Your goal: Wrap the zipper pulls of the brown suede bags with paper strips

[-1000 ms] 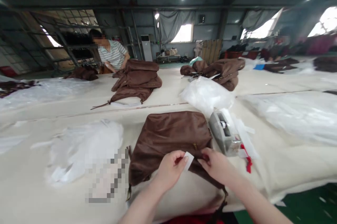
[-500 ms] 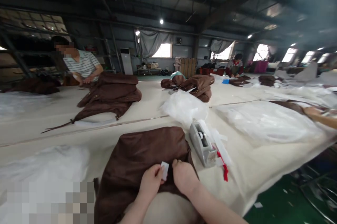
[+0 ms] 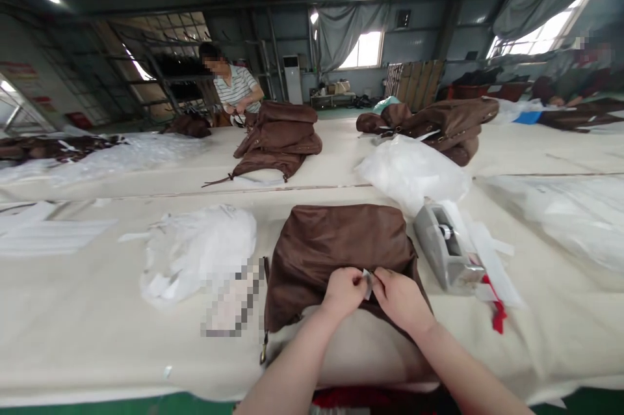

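Note:
A brown leather-look bag [image 3: 341, 239] lies flat in front of me, its pale lining or backing showing at the near side. My left hand [image 3: 345, 289] is closed, pinching a small whitish tag [image 3: 367, 286] between thumb and fingers over the bag's near edge. Right beside it, my right hand [image 3: 400, 298] is closed too, its fingertips meeting at the tag's right side and the bag's edge. What those fingertips pinch is hidden. A dark strap with a metal clasp [image 3: 264, 348] hangs at the bag's left.
Right of the bag stands a grey tape dispenser [image 3: 441, 249], with white strips and a red ribbon [image 3: 498, 316] beside it. Crumpled clear plastic [image 3: 205, 246] lies left. Across the table are stacked brown bags [image 3: 280, 132] and a person in a striped shirt [image 3: 238, 86].
The view has swung left, so things appear further right. My hands have drawn closer together, and the tag now sits between both sets of fingertips, turned more edge-on.

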{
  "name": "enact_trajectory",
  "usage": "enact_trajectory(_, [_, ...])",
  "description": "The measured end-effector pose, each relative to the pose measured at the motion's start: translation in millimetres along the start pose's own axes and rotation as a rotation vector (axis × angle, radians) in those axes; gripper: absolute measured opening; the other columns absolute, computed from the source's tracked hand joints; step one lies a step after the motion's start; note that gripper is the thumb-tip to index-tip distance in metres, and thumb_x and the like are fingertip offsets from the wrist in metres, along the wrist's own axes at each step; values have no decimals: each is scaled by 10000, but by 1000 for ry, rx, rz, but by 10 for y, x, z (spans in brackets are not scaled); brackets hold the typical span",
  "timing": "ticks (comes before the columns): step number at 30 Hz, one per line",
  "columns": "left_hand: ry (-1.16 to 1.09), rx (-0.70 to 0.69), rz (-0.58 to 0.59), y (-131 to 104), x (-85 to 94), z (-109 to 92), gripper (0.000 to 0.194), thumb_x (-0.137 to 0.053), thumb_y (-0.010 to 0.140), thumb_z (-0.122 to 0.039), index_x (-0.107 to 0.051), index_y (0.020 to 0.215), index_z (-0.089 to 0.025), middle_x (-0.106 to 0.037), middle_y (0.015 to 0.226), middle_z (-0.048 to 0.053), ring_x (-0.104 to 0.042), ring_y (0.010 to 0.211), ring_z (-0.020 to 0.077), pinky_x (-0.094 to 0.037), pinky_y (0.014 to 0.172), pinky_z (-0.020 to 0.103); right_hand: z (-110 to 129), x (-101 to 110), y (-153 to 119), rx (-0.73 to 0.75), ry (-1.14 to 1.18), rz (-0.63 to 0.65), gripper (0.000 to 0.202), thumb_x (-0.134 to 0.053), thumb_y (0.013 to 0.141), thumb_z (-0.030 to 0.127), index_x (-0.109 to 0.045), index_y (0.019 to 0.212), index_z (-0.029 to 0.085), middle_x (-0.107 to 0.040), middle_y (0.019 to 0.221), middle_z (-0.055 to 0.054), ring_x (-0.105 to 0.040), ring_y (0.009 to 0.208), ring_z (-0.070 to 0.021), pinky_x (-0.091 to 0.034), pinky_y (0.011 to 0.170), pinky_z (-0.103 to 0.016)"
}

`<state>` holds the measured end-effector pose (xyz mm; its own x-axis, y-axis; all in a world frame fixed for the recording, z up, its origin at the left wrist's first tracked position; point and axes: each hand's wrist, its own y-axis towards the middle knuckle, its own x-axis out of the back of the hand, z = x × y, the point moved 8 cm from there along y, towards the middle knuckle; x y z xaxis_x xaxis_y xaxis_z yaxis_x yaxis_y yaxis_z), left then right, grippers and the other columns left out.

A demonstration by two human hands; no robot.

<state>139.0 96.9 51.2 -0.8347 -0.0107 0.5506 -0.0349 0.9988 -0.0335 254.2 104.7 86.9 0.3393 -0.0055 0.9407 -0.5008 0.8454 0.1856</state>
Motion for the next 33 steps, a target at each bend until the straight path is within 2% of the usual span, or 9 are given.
enact_trajectory(7, [29,-30,2,-34,-32,-29,194,-518,741,-229,-677,644,-172,-674,640,31,-554,585,150,-370,576,255,16,79,-40,-36,-107,-66,225,-406,918,224,-567,764,198,-682,759,-52,-639,695,-185,-345,591,-271])
enact_trajectory(12, [-29,-37,33,-29,-37,-38,299,-433,820,-256,-664,644,-181,-645,590,10,-538,539,131,-366,547,239,57,1,-47,27,-95,-1,217,-404,915,220,-580,790,192,-682,774,-53,-642,700,-185,-358,608,-273])
enact_trajectory(16, [-57,-44,33,-9,-30,-44,294,-438,826,-261,-640,627,-184,-598,555,-7,-502,534,123,-354,544,235,76,-24,-42,21,-55,33,205,-408,907,232,-594,832,188,-689,813,-59,-645,730,-189,-375,638,-270])
enact_trajectory(22, [-102,-28,32,16,-57,-18,331,-437,856,-328,-627,629,-181,-611,579,2,-541,571,134,-383,552,227,85,-33,-37,22,101,97,204,-418,873,216,-618,908,186,-702,891,-69,-645,823,-200,-401,723,-269])
enact_trajectory(25, [-148,-15,58,14,-109,11,279,-463,843,-312,-652,686,-180,-661,641,6,-604,620,138,-418,563,211,-68,-84,-26,-82,308,114,259,-371,864,191,-611,769,201,-699,800,-47,-643,761,-180,-413,702,-261])
enact_trajectory(28, [-208,22,81,14,-168,59,279,-432,856,-295,-679,826,-171,-715,761,24,-655,644,134,-465,565,201,-341,-241,-43,-323,500,154,296,-335,859,195,-582,697,199,-634,611,-14,-587,519,-141,-403,555,-252])
enact_trajectory(30, [-237,47,85,16,-193,84,306,-406,869,-296,-679,888,-161,-725,801,39,-665,629,133,-485,547,204,-460,-368,-64,-447,623,190,288,-353,878,262,-578,712,192,-595,552,6,-514,387,-115,-368,449,-247])
enact_trajectory(33, [-251,66,78,16,-194,89,313,-406,877,-305,-678,901,-152,-722,777,46,-662,595,136,-508,539,217,-481,-501,-59,-496,798,227,288,-457,857,382,-570,680,185,-575,528,21,-452,318,-87,-310,350,-226])
